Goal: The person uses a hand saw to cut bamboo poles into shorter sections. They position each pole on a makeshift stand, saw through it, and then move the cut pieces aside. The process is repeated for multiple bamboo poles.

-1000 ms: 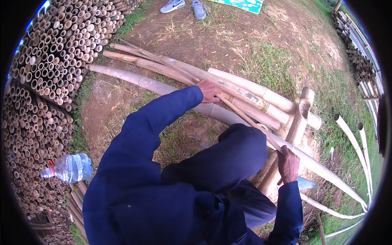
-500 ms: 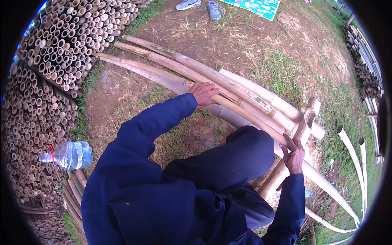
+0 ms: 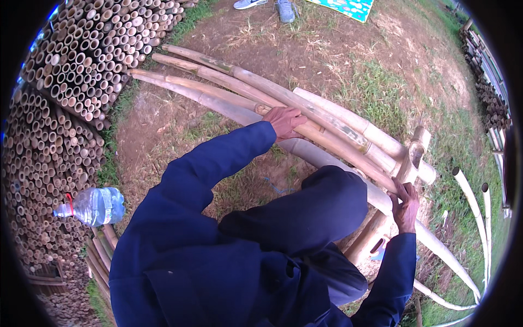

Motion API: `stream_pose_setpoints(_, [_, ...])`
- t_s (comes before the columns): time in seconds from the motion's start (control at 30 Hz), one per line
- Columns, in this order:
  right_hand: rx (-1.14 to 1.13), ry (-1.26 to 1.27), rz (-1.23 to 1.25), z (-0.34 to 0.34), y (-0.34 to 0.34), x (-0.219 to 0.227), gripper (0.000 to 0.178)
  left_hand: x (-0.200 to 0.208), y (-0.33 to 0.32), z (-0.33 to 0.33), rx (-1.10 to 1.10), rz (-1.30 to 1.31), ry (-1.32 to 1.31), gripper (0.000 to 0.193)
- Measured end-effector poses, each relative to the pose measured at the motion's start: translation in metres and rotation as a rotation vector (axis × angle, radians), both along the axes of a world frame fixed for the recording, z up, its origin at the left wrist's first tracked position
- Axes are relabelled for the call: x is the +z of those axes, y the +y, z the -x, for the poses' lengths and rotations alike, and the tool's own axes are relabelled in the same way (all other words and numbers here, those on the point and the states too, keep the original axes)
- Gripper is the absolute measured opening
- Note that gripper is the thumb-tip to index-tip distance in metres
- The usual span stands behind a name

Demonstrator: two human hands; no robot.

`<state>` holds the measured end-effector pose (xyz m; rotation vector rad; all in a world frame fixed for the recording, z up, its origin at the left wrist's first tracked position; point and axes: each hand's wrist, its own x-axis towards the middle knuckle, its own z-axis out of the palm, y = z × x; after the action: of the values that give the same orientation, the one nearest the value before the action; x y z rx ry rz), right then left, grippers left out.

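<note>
A long tan bamboo pole (image 3: 348, 155) slants across in front of my knees, from upper left to lower right. My left hand (image 3: 286, 123) is closed over its middle stretch, palm down. Further right, my right hand (image 3: 405, 208) grips its near right end, the fingers curled around it. Just beyond that end stands a short bamboo post (image 3: 411, 158) with a notched, open top. A thicker, paler bamboo pole (image 3: 310, 155) runs beneath, passing under both hands. Beside my right wrist, a stout bamboo piece (image 3: 366, 242) with a slot cut in it leans low.
More bamboo poles (image 3: 321, 121) lie alongside, farther out. Big stacks of cut bamboo (image 3: 81, 71) fill the left side. A clear plastic bottle (image 3: 97, 207) lies at left. Grey shoes (image 3: 285, 11) and a patterned turquoise mat (image 3: 348, 7) are at the far edge. Thin poles (image 3: 473, 212) curve at right.
Both hands have shifted a little to the right, and the bamboo pole has slid with them toward the notched post. The slot in the stout bamboo piece now shows.
</note>
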<state>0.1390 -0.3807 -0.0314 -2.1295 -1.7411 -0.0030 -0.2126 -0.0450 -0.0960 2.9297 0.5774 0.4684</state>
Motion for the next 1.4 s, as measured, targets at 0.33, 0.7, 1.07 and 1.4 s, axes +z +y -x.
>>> stream_pose_setpoints(0.33, [0.001, 0.143, 0.037, -0.032, -0.004, -0.068, 0.047, -0.026, 0.005, -0.034, -0.156, 0.158, 0.225, 0.067])
stream_pose_setpoints(0.7, [-0.204, 0.649, 0.361, -0.038, -0.004, -0.097, 0.05, -0.047, -0.05, -0.135, -0.37, 0.344, 0.483, 0.081])
stream_pose_setpoints(1.07, [-0.55, 0.309, -0.307, -0.025, -0.089, -0.067, 0.028, -0.068, -0.052, -0.146, -0.316, 0.287, 0.547, 0.061])
stream_pose_setpoints(1.4, [-0.976, 0.52, 0.196, -0.013, -0.261, -0.219, 0.034, -0.025, -0.075, -0.172, -0.353, 0.377, 0.629, 0.062])
